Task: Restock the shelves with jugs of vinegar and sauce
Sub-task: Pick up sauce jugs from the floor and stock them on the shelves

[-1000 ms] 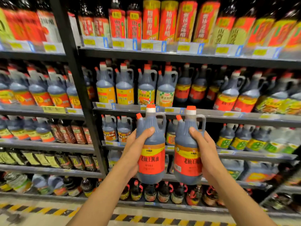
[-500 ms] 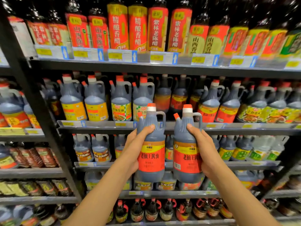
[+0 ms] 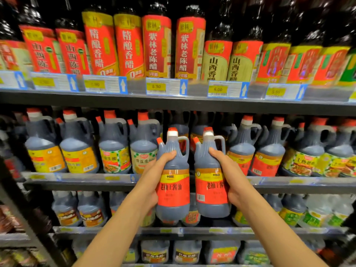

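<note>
Jugs raised before the middle shelf

You hold 2 matching soy sauce jugs side by side, just apart, in front of the middle shelf (image 3: 81,182). Your left hand (image 3: 154,176) wraps the left jug (image 3: 173,182) from its left side, thumb across the shoulder; your right hand (image 3: 229,180) clasps the right jug (image 3: 211,180) from its right side the same way. Each jug stands upright, long axis vertical, red cap on a white collar at the top, a small red spout to the left and a loop handle to the right. Both are dark plastic full of dark liquid, with a red label under a yellow band reading 老抽王酱油, face toward you; the right label shows a barcode. Behind them, similar jugs fill the row. On the top shelf (image 3: 173,105), tall bottles read 精酿香醋, 紫林老陈醋 and 山西香醋, over price tags (image 3: 165,86) of 8.90 and 6.00; other tags are too blurred to read.
</note>
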